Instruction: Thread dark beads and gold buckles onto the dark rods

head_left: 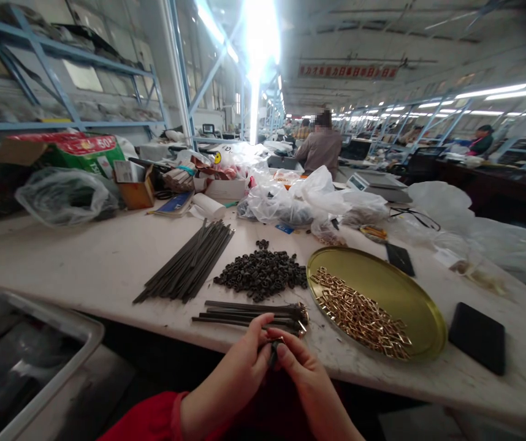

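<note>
At the front edge of the table, my left hand (243, 358) and my right hand (306, 370) meet, fingertips pinched together on a small dark strap (273, 354). Fingers cover most of it, so its full length is hidden. Just beyond them lie several dark straps with gold buckles (300, 318) at their right ends. A heap of small black loops (263, 273) is behind these. To its left a bundle of plain dark straps (184, 263) lies slantwise. On the right, a round gold tray (410, 288) holds a pile of loose gold buckles (359, 315).
A black flat case (478, 337) and a dark phone-like slab (400, 260) lie right of the tray. Clear plastic bags (285, 202), a scale (376, 182) and boxes (135, 187) line the back. A white bin (56, 380) stands lower left. A person (322, 147) is farther off.
</note>
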A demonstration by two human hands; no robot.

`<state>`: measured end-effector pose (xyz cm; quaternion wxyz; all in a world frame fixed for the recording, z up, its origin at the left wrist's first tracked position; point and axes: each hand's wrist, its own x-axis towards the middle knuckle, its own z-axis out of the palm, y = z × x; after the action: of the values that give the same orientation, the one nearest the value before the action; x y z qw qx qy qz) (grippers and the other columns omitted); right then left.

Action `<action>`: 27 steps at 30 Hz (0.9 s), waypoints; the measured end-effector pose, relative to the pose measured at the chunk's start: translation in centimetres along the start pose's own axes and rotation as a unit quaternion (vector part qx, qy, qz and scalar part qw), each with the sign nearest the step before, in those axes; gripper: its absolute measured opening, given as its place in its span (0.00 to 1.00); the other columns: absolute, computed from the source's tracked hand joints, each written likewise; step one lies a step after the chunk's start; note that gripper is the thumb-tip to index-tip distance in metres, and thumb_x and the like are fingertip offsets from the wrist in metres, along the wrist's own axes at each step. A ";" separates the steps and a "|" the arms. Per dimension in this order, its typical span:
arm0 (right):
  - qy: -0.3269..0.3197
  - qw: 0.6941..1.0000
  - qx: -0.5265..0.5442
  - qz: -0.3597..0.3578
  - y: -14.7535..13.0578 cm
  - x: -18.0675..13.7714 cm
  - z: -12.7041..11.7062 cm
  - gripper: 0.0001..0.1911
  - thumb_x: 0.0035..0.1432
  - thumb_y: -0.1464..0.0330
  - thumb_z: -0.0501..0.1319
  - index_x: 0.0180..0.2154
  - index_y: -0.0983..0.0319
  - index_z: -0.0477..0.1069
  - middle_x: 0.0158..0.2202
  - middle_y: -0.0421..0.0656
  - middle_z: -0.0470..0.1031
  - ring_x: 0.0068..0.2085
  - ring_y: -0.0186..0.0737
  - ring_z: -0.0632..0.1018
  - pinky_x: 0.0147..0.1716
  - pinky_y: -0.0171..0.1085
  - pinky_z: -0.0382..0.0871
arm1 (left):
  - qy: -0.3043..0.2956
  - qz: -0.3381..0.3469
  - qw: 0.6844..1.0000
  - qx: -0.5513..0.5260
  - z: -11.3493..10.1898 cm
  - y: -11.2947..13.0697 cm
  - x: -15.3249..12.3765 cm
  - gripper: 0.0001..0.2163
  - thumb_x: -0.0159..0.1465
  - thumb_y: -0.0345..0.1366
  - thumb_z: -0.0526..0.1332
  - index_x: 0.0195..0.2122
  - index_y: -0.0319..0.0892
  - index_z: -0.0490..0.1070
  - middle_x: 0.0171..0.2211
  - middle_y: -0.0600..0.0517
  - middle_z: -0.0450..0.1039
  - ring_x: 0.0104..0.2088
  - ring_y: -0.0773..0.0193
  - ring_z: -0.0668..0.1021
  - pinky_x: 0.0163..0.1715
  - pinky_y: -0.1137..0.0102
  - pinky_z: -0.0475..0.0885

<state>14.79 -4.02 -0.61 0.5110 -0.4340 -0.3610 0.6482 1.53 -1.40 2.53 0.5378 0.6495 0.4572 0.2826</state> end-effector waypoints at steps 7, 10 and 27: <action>0.020 0.997 0.078 0.010 0.3 -0.7 0.4 0.18 0.46 0.61 0.67 0.41 0.59 0.72 0.36 0.42 0.77 0.37 0.41 0.75 0.39 0.38 0.67 | 0.038 -0.037 0.999 0.004 -0.1 -0.5 -0.4 0.12 0.60 0.36 0.53 0.44 0.39 0.58 0.20 0.60 0.64 0.17 0.70 0.66 0.18 0.76 0.61; 0.035 0.992 0.122 0.011 0.3 -0.6 0.3 0.18 0.47 0.62 0.67 0.41 0.59 0.70 0.28 0.38 0.75 0.30 0.35 0.74 0.34 0.35 0.67 | 0.028 -0.011 0.999 -0.010 -0.2 -0.3 -0.8 0.08 0.63 0.39 0.49 0.35 0.40 0.61 0.23 0.56 0.66 0.20 0.70 0.66 0.20 0.75 0.62; -0.009 1.000 0.021 0.015 0.5 -0.1 -0.3 0.17 0.50 0.54 0.60 0.31 0.60 0.61 0.16 0.31 0.60 0.18 0.26 0.58 0.18 0.28 0.50 | -0.069 -0.101 0.988 -0.096 -0.5 -0.3 -0.1 0.06 0.56 0.36 0.56 0.29 0.38 0.64 0.25 0.54 0.69 0.26 0.69 0.69 0.27 0.73 0.64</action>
<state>14.94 -4.25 -1.20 0.5072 -0.4227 -0.3454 0.6669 0.97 -1.32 2.36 0.6540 0.5632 0.4528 0.2238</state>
